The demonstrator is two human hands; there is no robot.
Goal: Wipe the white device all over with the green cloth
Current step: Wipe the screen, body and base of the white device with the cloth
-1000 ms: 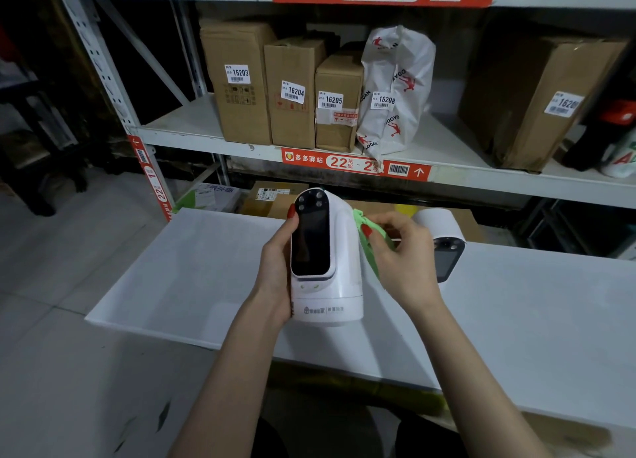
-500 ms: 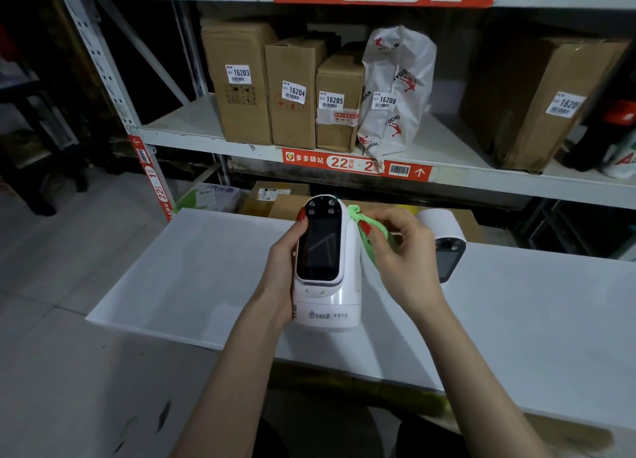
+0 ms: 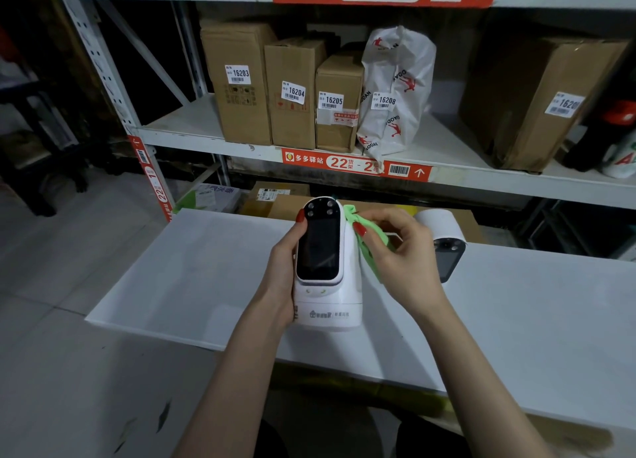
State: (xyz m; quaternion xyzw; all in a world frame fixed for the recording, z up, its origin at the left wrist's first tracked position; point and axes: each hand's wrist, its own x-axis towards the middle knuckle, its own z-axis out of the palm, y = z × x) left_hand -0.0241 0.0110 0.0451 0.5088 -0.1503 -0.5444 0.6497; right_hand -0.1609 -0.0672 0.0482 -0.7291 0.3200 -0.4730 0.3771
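White device (image 3: 328,285) stands upright near the front edge of the white table (image 3: 516,337), its dark screen and the cluster of small lenses at its top facing the camera. The left hand (image 3: 280,278) grips its left side, fingers curled round the back and the thumb laid along the screen's edge. The green cloth (image 3: 361,234) is pressed against the device's upper right side; the right hand (image 3: 395,254) pinches it between curled fingers and thumb, so most of the cloth is hidden under the fingers.

Just behind the right hand, a second white device (image 3: 444,244) sits on the table, partly hidden by the hand.

Beyond the table rises a metal shelf rack (image 3: 464,179) with red labels on its edges. On its middle shelf stand three cardboard boxes (image 3: 292,89) labelled 16203, 16204 and 16205, touching side by side, then a white plastic bag (image 3: 399,86) labelled 16208 just beside them, and a larger cardboard box (image 3: 537,99) well apart to the right.
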